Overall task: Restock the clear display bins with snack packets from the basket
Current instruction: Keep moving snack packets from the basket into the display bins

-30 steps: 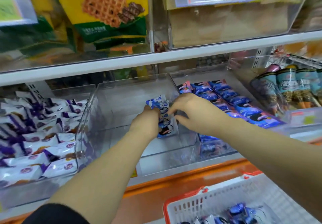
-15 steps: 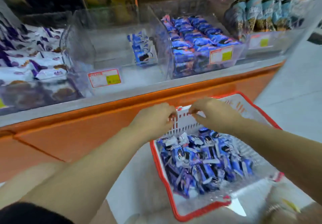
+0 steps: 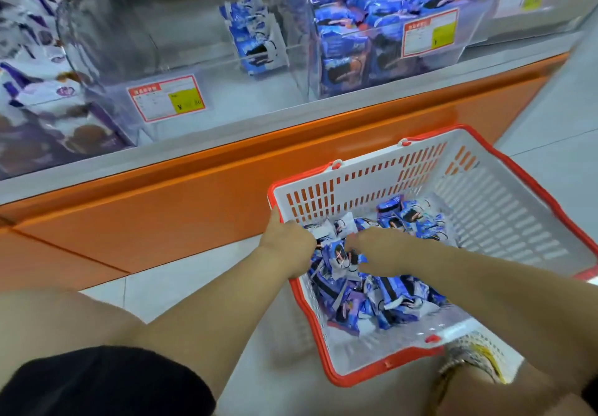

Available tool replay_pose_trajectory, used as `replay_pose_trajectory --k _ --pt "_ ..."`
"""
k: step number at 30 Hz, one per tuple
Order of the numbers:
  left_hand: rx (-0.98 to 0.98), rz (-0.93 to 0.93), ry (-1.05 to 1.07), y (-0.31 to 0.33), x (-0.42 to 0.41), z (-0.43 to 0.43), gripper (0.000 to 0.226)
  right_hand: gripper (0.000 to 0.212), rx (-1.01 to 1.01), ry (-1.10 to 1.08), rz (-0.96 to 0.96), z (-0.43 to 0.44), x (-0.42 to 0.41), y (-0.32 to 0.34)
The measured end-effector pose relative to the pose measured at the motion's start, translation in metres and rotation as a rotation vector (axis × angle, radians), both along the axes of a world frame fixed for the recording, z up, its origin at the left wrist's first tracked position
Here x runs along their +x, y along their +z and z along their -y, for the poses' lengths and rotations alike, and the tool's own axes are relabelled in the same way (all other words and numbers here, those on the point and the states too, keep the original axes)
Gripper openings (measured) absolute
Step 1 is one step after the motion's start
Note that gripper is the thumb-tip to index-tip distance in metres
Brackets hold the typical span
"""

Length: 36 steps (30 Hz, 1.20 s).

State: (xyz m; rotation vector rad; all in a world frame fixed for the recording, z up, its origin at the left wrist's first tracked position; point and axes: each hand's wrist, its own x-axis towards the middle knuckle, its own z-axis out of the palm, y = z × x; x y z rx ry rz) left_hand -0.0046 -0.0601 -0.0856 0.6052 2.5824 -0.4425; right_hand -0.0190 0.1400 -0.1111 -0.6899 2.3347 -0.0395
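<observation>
Head view: both hands are down in the basket, the left hand at its left rim, the right hand just beside, fingers curled into the blue snack packets directly beneath; whether either grips one I cannot tell. The near-empty clear bin lies up and forward-left, nearer the left hand

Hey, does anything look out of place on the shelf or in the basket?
Nothing looks spilled or damaged. The middle clear bin looks odd: it is nearly bare, with one small stack of blue packets near its right wall, while the bin to its right is packed. In the basket, the loose packets lie jumbled.
</observation>
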Motion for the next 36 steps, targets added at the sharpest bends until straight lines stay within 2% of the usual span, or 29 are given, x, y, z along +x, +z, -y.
replay_pose_trajectory --k 2,6,10,14,18,21,23,26,30,33,36 --pt "0.004 -0.021 0.004 -0.002 -0.003 0.004 0.015 0.049 -0.002 -0.026 0.022 0.009 -0.004 -0.022" --pt "-0.028 -0.053 0.012 -0.004 -0.003 0.023 0.013 0.08 -0.044 -0.111 0.041 0.039 -0.011 -0.06" --pt "-0.042 -0.045 0.062 -0.008 0.0 0.055 0.013 0.092 -0.069 -0.104 0.027 0.067 -0.005 -0.091" --pt "-0.074 -0.016 0.102 -0.007 -0.001 0.073 0.024 0.087 -0.168 -0.157 0.014 0.09 -0.001 -0.106" --pt "-0.034 -0.024 0.098 -0.011 0.004 0.08 0.013 0.071 -0.19 -0.165 0.033 0.104 -0.003 -0.104" --pt "0.013 -0.003 0.109 -0.003 0.007 0.079 0.02 0.065 -0.199 -0.141 0.049 0.105 -0.001 -0.084" --pt "0.125 -0.004 0.165 0.004 0.004 0.078 0.022 0.063 -0.239 -0.15 0.059 0.1 0.001 -0.063" --pt "0.438 0.022 0.339 0.027 -0.002 0.075 0.033 0.059 -0.337 -0.141 0.061 0.09 -0.001 -0.014" --pt "0.783 0.095 0.479 0.075 -0.004 0.063 0.055 0.062 -0.445 -0.136 -0.055 0.069 -0.003 0.073" --pt "0.921 0.076 0.447 0.117 -0.003 0.053 0.046 0.083 -0.524 -0.142 -0.208 0.055 0.002 0.134" --pt "1.101 0.048 0.434 0.159 -0.004 0.047 0.024 0.102 -0.616 -0.178 -0.308 0.045 0.001 0.187"
